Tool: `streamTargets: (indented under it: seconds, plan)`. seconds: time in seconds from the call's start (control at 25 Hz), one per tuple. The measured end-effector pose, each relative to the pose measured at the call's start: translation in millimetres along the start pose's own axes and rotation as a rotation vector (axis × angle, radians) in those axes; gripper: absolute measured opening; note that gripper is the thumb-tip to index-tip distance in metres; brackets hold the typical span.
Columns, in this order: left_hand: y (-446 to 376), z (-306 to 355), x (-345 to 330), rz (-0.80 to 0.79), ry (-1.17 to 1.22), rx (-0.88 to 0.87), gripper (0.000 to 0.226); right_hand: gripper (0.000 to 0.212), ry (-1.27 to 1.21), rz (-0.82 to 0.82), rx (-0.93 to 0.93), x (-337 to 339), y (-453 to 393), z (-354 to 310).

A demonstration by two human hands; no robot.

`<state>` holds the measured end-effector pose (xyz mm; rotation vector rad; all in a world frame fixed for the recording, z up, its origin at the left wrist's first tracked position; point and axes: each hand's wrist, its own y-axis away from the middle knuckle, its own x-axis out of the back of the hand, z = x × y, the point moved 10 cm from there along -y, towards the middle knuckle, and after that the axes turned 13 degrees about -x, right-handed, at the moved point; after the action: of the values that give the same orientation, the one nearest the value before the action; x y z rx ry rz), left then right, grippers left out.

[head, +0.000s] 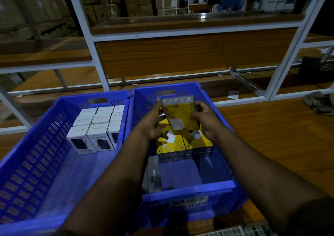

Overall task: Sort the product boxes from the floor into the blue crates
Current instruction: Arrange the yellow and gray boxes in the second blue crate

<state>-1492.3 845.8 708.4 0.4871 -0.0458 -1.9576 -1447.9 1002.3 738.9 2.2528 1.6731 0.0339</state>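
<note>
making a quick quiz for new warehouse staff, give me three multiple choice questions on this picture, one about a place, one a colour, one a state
1. Where do the white product boxes stand?
A. left blue plastic crate
B. right blue plastic crate
C. wooden floor

2. What colour is the flat box held by both hands?
A. red
B. yellow
C. green

3. What is the right hand doing?
A. hanging idle
B. pressing the floor
C. gripping the held box

Answers:
1 A, they fill the far end of the left blue plastic crate.
2 B, its face is yellow, like the boxes stacked below in the right blue plastic crate.
3 C, its fingers curl round the box's edge; the left hand steadies the other side.
</note>
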Motion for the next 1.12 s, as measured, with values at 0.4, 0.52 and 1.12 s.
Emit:
streamTargets:
  seconds: [0.4,0.52,1.12]
  plan:
    - [-8,7,27,0.198,0.14,-0.081,0.021,0.024,0.089,0.031,0.079,4,1,-7]
    - [-4,13,28,0.164,0.137,-0.082,0.033,0.017,0.034,0.062,-0.044,14,-6,6]
    - [-9,-13,-29,-0.042,-0.165,-0.064,0.042,0.029,-0.219,0.178,-0.306,28,-17,44]
